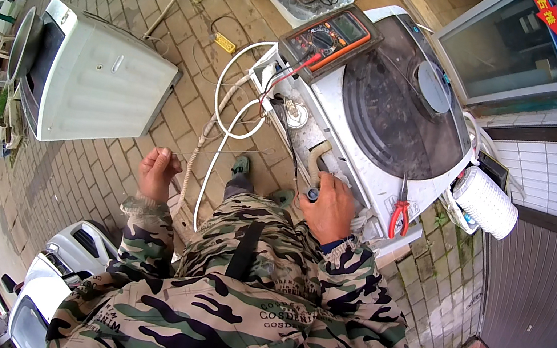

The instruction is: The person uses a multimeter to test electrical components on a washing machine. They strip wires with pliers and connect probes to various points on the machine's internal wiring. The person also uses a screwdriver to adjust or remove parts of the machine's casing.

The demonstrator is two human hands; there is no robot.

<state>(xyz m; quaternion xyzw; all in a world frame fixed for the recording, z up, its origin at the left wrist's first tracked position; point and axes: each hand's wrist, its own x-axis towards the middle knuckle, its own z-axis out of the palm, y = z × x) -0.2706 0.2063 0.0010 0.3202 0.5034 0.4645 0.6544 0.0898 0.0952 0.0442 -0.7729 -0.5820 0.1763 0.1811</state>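
My right hand (331, 209) is closed around a short tubular piece with a round, dark bluish end (312, 194), perhaps a hose end; the fingers partly hide it. It is beside the opened side of a white washing machine (355, 132), where a bent beige hose (316, 160) and a pale round part (295, 113) show. My left hand (159, 172) hovers over the paving with fingertips pinched together; anything between them is too small to make out. On the machine lie red-handled pliers (400, 213) and an orange-edged multimeter (327, 38) with a red probe lead.
White tubing (207, 184) and a ribbed hose (192, 160) trail over the brick paving by my feet. Another white washing machine (100, 74) stands at left. A yellow socket strip (224, 42) lies farther off. A white ribbed roll (486, 203) sits beyond the machine, at right.
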